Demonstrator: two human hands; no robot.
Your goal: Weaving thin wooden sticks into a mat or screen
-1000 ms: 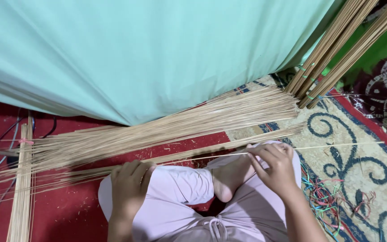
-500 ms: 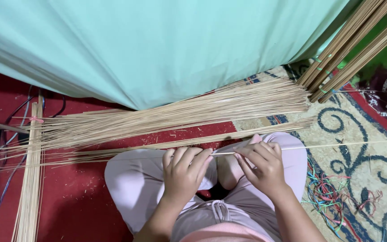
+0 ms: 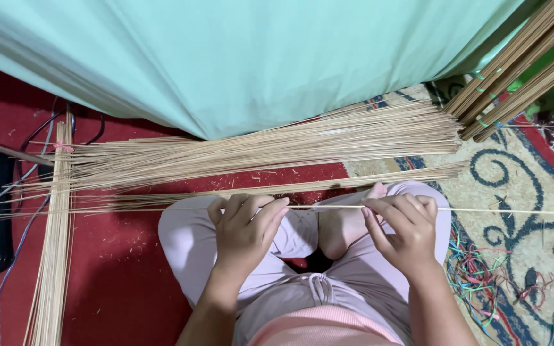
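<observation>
Fingers [image 3: 379,214] now pinching single stick [image 3: 328,207]

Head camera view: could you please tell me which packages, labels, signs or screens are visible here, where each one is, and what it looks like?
None: no package, label, sign or screen shows in this view.
Only a thin stick held between the left hand and right hand.
Loose pale sticks on the red mat.
A turquoise cloth hangs across the top.

A pale green cloth [image 3: 245,57] hangs over the red mat [image 3: 123,269]. Coloured threads [image 3: 482,269] lie tangled on the patterned rug [image 3: 533,192].
</observation>
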